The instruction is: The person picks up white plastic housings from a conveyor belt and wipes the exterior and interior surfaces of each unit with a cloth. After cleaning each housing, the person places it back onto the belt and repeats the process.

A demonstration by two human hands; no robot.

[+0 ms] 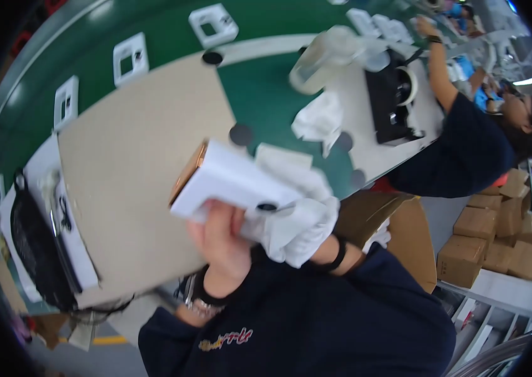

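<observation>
Left hand: while the copper-coloured end points left, its fingers are clamped on the white box-shaped casing.
Right hand: mostly hidden by the white cloth; cannot tell how its fingers stand.
Casing: tilted above the beige mat, cloth at its right end.
Green belt: white frames.

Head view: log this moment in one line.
left hand: holds white casing; right hand: mostly hidden by white cloth; ahead: white housings on green surface

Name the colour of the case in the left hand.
The case is white, coppery at one end; best in head view.
</observation>
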